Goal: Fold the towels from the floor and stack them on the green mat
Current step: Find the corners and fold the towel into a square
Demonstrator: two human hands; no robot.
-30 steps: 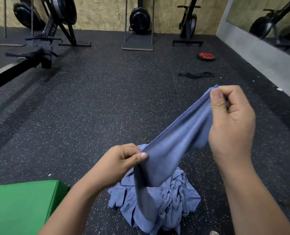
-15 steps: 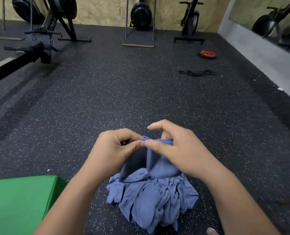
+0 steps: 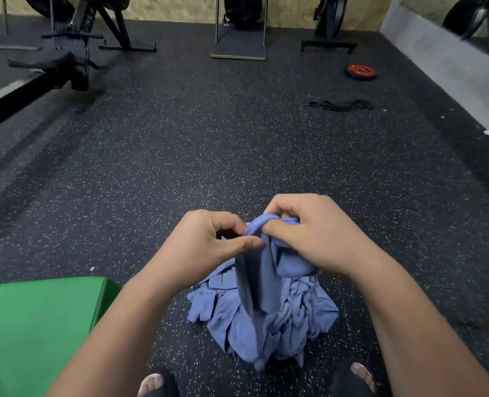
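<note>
With left hand [image 3: 209, 247] and right hand [image 3: 309, 233] close together, pinches the hemmed edge of one blue towel [image 3: 262, 282]. Holds it bunched above the heap, long axis vertical, hem up, tail hanging down. Logs speckled black floor [image 3: 209, 138]; green mat [image 3: 37, 325] lower left; towel pile [image 3: 295, 325] near it on the floor; red weight plate [image 3: 361, 71] far right.

Green mat [image 3: 31, 325]: cropped by the left and bottom picture edges, full extent unseen. Held towel [image 3: 262, 276]: upper hem partly buried under the pinching fingers of left hand [image 3: 203, 245] and right hand [image 3: 309, 233]; it screens the middle of the towel pile [image 3: 295, 319]. Gym machines [image 3: 65, 61] along the far edge of the floor [image 3: 237, 138]: tops cropped; white scrap [image 3: 488, 132] near its right edge: too small to identify.
</note>
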